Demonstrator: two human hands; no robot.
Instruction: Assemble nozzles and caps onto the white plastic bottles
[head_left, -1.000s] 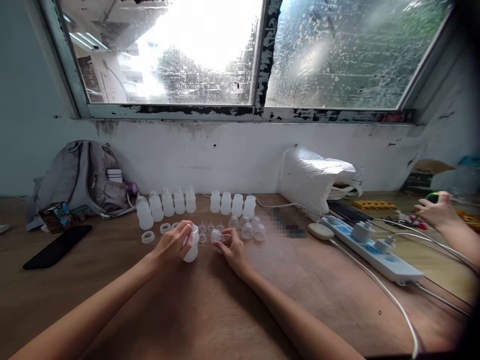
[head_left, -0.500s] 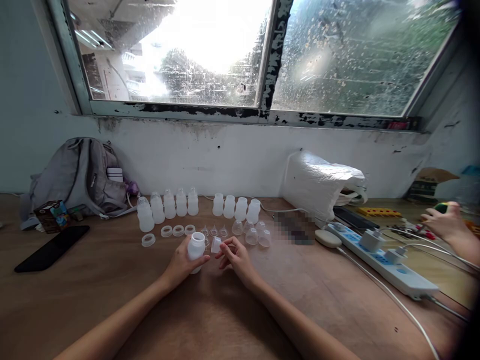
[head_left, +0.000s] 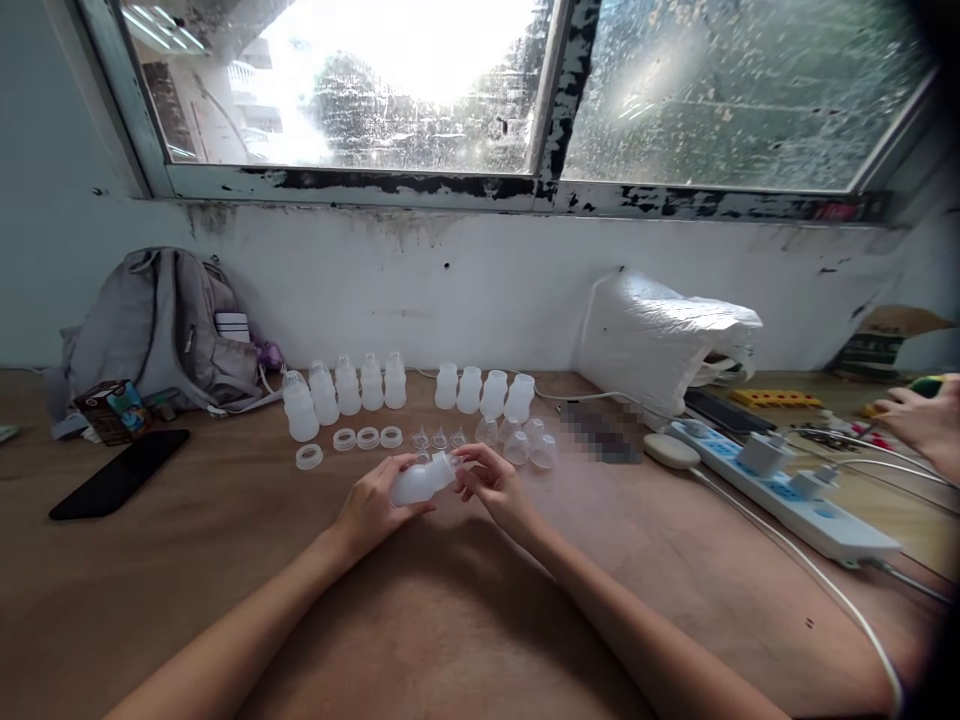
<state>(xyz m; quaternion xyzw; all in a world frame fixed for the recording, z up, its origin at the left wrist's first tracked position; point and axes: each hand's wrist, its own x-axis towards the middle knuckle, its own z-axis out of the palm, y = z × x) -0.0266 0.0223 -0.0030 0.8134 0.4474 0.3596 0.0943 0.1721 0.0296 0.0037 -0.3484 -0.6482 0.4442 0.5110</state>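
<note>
My left hand is wrapped round a frosted baby bottle, which lies tilted with its neck to the right. At that neck is my right hand, its fingertips pinched on a small clear plastic piece, mostly hidden by the fingers. Just behind the hands stand several clear bottle nipples. White collar rings lie to their left, and clear dome caps to their right. Capped bottles stand in a row behind the rings; open bottles stand behind the caps.
A grey backpack, a small box and a black phone are on the left. To the right are a white plastic bag, a round white pad and a power strip with cables. Another person's hand is at the far right.
The bottle in my left hand has gone from upright to tilted rightward. My right hand has brought the small clear piece up against its neck. The view has shifted slightly.
</note>
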